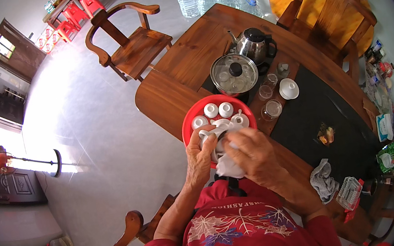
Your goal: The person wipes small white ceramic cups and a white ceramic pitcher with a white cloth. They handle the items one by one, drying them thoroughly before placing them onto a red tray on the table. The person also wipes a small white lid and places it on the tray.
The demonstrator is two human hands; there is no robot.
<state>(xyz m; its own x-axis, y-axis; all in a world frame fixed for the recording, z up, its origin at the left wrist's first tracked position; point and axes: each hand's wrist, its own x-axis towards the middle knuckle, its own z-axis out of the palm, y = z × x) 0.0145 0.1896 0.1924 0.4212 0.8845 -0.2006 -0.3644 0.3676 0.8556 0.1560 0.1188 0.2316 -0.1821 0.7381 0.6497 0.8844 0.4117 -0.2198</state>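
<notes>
Over the near side of a red plastic basin [186,124], my left hand [197,159] is closed around a white porcelain cup [205,136]. Its full shape is partly hidden by my fingers. My right hand [256,156], slightly blurred, presses a white tissue [229,167] into and against this cup, and the tissue's end hangs below. Small white teacups [211,110] stand upside down in the far part of the basin. A white lidded piece of teaware [240,118] lies at the basin's right side.
Beyond the basin stand a glass-lidded pot [234,74] and a steel kettle [255,44]. Drinking glasses [272,109] and a white bowl [289,89] are to the right. A grey rag [323,181] lies on the wooden table [182,57]. Wooden chairs [128,47] surround it.
</notes>
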